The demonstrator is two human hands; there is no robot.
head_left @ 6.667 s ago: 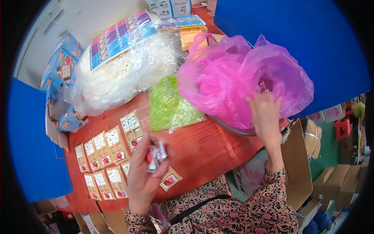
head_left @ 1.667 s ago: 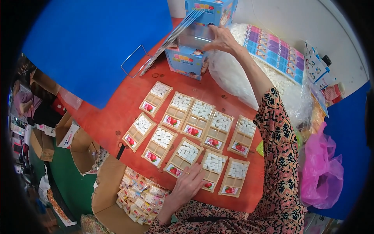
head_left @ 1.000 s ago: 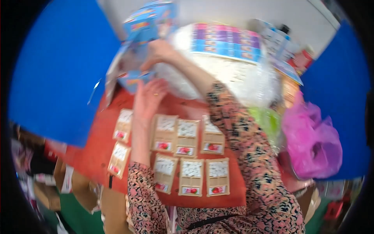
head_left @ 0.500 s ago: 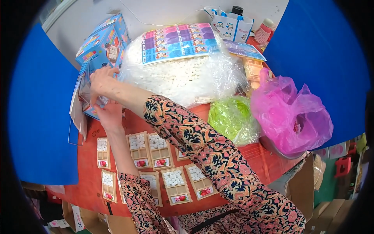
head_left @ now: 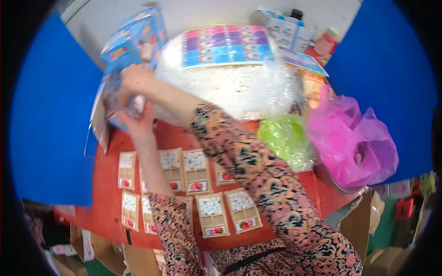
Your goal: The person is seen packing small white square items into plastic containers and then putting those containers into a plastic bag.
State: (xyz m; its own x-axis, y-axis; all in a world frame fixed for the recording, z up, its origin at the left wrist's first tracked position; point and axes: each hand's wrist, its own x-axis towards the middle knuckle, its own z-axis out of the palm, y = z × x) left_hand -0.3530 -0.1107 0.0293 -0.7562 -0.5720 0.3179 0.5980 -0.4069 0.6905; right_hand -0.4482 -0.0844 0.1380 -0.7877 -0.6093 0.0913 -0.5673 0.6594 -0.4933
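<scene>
Both my arms, in dark floral sleeves, reach to an open light blue printed box [head_left: 113,83] at the far left of the table. My right hand [head_left: 136,80] is at the box's opening, curled downward; motion smears its fingers. Just below it, my left hand [head_left: 139,120] is closed around a small shiny, pinkish-silver wrapped bundle [head_left: 135,106], whose kind I cannot make out. Nearer to me, several small wooden trays [head_left: 211,216] lie in two rows. Each holds white pieces and a card with a red fruit picture; my left forearm hides some.
A big clear bag of white pieces [head_left: 216,89] with a printed sheet [head_left: 225,46] on top fills the table's back. At right are a green bundle in clear plastic [head_left: 283,135] and a pink plastic bag [head_left: 352,142] over a bowl. Blue panels [head_left: 55,119] flank the red table [head_left: 108,221].
The view has shifted, so the scene sits slightly to the right and is blurred. Between my hands, the shiny bundle now shows more plainly at the box's opening.
</scene>
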